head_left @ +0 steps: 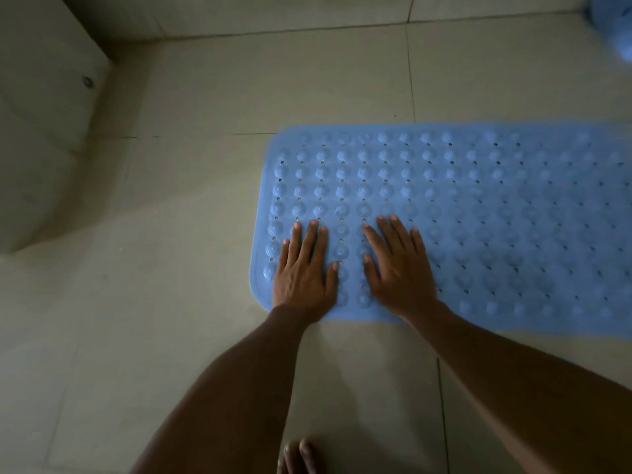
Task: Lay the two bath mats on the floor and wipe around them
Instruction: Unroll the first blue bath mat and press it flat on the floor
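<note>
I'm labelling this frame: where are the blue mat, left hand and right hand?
blue mat [496,217]: head view, studded middle.
left hand [302,271]: head view, its back.
right hand [400,271]: head view, its back.

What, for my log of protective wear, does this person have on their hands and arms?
Nothing that shows. The left hand and right hand are bare: no gloves, rings, watch or wristband visible, though the light is dim. The left forearm and right forearm are bare too, with no sleeve in view up to the frame's edge.
</note>
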`<control>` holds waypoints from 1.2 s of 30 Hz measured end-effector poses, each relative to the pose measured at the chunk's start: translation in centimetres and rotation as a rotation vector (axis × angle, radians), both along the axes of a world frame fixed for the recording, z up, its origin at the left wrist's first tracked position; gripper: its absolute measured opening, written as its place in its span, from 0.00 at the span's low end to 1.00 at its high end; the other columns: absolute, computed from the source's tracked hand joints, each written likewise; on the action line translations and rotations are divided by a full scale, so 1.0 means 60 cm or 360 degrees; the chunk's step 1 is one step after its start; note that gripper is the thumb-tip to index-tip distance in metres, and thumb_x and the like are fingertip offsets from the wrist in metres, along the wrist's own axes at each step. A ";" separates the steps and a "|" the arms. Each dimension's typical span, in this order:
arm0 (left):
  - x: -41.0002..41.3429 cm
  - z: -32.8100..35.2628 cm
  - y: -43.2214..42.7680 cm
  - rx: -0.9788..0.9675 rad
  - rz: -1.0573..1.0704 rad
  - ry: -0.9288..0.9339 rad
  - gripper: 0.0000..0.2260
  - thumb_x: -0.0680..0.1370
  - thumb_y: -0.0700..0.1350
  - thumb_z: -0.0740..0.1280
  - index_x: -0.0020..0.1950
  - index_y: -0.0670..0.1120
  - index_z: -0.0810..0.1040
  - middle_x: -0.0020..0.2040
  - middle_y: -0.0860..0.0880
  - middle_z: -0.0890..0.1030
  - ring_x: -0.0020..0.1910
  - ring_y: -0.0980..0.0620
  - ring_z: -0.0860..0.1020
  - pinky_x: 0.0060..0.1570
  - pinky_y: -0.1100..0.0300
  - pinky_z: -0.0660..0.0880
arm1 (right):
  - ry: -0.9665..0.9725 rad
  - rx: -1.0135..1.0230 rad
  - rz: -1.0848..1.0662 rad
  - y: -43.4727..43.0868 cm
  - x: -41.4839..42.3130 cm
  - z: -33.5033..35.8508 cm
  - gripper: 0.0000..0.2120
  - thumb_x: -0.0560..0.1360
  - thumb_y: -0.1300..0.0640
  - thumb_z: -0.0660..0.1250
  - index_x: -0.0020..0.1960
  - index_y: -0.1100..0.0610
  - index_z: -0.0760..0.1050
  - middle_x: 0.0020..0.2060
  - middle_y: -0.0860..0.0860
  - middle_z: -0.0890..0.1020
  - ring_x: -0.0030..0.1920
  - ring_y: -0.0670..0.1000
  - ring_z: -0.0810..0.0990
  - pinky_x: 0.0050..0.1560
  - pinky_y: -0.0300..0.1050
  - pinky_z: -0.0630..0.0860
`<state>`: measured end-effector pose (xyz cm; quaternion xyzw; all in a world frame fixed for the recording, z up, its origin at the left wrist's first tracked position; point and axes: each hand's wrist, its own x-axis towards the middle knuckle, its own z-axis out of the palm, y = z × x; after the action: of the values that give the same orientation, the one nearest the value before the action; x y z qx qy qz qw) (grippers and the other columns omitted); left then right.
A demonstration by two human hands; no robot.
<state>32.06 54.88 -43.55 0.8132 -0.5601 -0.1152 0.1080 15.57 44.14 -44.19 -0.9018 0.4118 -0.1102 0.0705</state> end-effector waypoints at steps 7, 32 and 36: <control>-0.003 -0.007 -0.001 -0.0108 0.0079 0.0047 0.31 0.81 0.55 0.54 0.82 0.44 0.58 0.83 0.48 0.57 0.83 0.46 0.49 0.80 0.45 0.52 | -0.0059 -0.0095 -0.0032 -0.002 0.000 -0.006 0.22 0.80 0.49 0.60 0.73 0.53 0.72 0.74 0.56 0.71 0.76 0.59 0.65 0.74 0.62 0.60; -0.159 0.066 -0.088 0.0151 -0.0075 -0.0004 0.32 0.80 0.57 0.49 0.83 0.44 0.54 0.84 0.45 0.53 0.83 0.43 0.49 0.80 0.46 0.49 | -0.0135 0.0071 -0.0082 -0.069 -0.175 0.047 0.26 0.79 0.45 0.57 0.72 0.56 0.73 0.71 0.57 0.74 0.73 0.59 0.70 0.70 0.59 0.67; -0.257 0.087 -0.171 0.0112 -0.0476 -0.0039 0.32 0.81 0.59 0.46 0.84 0.48 0.50 0.84 0.47 0.49 0.83 0.45 0.45 0.80 0.48 0.45 | 0.0055 0.0010 -0.0438 -0.149 -0.374 0.069 0.27 0.77 0.46 0.55 0.70 0.59 0.74 0.69 0.59 0.76 0.72 0.61 0.72 0.69 0.60 0.69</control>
<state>16.63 44.61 -38.33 0.7253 -0.6719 -0.1399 0.0541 -6.84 35.17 -40.02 -0.8384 0.5330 -0.1019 0.0504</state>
